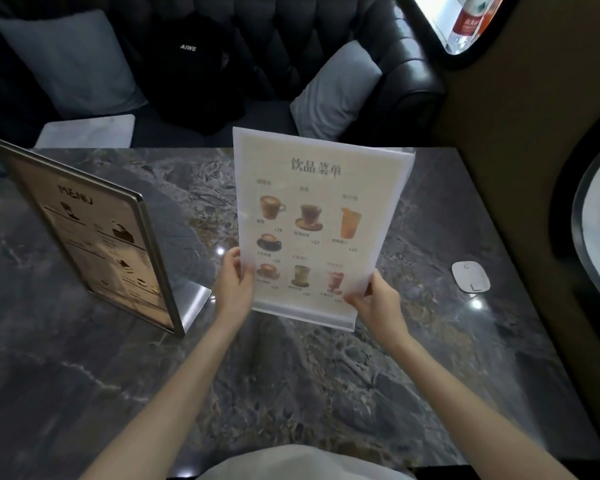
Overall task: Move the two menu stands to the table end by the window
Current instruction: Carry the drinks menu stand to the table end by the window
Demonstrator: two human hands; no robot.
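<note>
Gripping drinks menu stand [317,220], left hand [234,284]; right hand [378,306].

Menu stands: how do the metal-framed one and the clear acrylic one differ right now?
The clear acrylic stand is gripped at its lower edges by the left hand and right hand; the metal-framed stand sits untouched on the table. The acrylic one shows colourful drink pictures on a pale sheet; the metal one is dark-toned, headed MENU. The acrylic one faces the camera; the metal one is angled. Both stand upright.
</note>
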